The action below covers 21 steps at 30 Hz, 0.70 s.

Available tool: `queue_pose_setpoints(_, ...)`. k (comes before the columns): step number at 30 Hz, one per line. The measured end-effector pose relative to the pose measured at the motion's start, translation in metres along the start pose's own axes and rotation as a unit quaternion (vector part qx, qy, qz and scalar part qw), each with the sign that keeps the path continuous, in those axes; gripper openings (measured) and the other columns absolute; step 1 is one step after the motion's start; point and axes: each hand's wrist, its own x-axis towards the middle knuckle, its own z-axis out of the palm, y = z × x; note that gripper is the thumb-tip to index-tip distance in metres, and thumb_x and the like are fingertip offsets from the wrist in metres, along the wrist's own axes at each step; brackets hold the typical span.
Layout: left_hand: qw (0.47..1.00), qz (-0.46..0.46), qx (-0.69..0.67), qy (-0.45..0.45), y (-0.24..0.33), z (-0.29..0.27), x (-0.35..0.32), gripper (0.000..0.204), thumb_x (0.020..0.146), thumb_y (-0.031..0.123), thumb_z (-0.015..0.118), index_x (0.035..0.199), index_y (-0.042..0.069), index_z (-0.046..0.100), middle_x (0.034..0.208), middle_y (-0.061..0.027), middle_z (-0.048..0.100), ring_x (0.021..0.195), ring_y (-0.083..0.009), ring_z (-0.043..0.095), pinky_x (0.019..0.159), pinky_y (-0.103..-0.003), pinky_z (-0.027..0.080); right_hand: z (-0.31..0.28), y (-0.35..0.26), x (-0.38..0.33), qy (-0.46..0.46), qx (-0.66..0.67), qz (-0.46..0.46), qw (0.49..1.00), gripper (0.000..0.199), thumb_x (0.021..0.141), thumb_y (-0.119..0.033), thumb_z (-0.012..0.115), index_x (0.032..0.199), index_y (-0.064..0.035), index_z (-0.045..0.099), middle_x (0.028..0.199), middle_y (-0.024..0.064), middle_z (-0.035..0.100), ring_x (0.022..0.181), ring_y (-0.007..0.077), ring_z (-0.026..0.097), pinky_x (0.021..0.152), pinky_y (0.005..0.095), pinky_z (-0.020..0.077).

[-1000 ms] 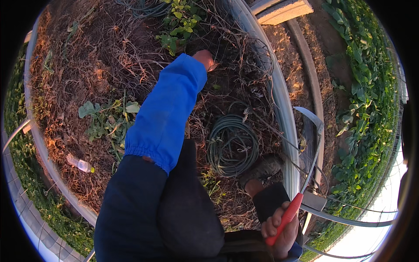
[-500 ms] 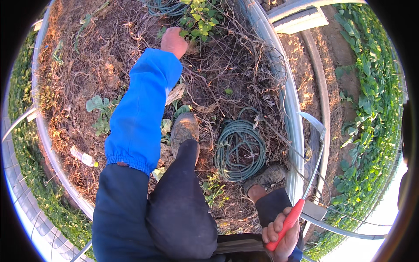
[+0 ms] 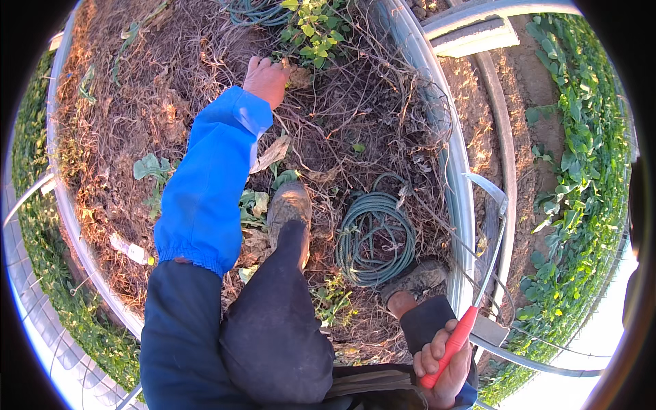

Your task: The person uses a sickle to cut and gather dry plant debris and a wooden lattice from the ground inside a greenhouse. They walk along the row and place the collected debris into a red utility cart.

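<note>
1. Closest in, lower right: right hand (image 3: 444, 365), fingers wrapped round the red handle of a sickle (image 3: 490, 262). Shaft slants up and away; curved blade at top, tip pointing left.
2. Dark-trousered legs; one boot (image 3: 290, 206) planted mid-bed, the second boot (image 3: 418, 277) right of it, partly beneath a coil of green hose (image 3: 350, 240).
3. Left of the blue sleeve (image 3: 205, 184), a clear plastic bottle (image 3: 132, 249) lying on dry litter.
4. Farther up: left hand (image 3: 268, 82), back uppermost, fingers bent, low over dried stems (image 3: 219, 58). Cannot tell whether they grip anything.
5. Just beyond, to its right: leafy green plant (image 3: 314, 31). Another hose coil (image 3: 256, 14) left of that, cut by the view's edge.
6. Off right, past a pale curved pipe (image 3: 454, 171): dense green row (image 3: 584, 171).
</note>
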Motion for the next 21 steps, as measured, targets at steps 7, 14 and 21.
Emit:
queue_pose_setpoints(7, 0.977, -0.033, -0.001, -0.211, 0.018, 0.01, 0.025, 0.016, 0.085, 0.017, 0.062, 0.093, 0.015, 0.075, 0.102, -0.0073, 0.072, 0.102, -0.0283, 0.064, 0.075, -0.043, 0.05, 0.005, 0.0, 0.004, -0.012, -0.054, -0.007, 0.998, 0.047, 0.1, -0.041, 0.051, 0.129, -0.0052, 0.041, 0.079, 0.003, 0.047, 0.052, 0.0106, 0.045, 0.043, 0.0274, 0.0422)
queue_pose_setpoints(14, 0.981, 0.036, 0.045, -0.187, 0.045, 0.03, 0.041, 0.018, 0.084, 0.019, 0.063, 0.096, 0.014, 0.075, 0.096, -0.0037, 0.072, 0.097, -0.0248, 0.066, 0.071, -0.038, 0.05, 0.019, -0.006, 0.006, -0.01, 0.027, 0.041, 0.999, 0.044, 0.098, -0.036, 0.055, 0.13, -0.0089, 0.042, 0.083, 0.0033, 0.049, 0.059, 0.0149, 0.046, 0.051, 0.0287, 0.0423)
queue_pose_setpoints(21, 0.99, 0.044, -0.119, -0.067, 0.022, 0.044, 0.016, 0.014, 0.076, 0.014, 0.063, 0.085, 0.008, 0.071, 0.084, -0.0125, 0.07, 0.078, -0.0339, 0.068, 0.065, -0.043, 0.054, 0.018, -0.009, 0.006, 0.015, 0.039, 0.07, 0.997, 0.043, 0.099, -0.037, 0.053, 0.13, -0.0079, 0.044, 0.082, 0.0035, 0.048, 0.059, 0.0149, 0.046, 0.051, 0.0289, 0.0421)
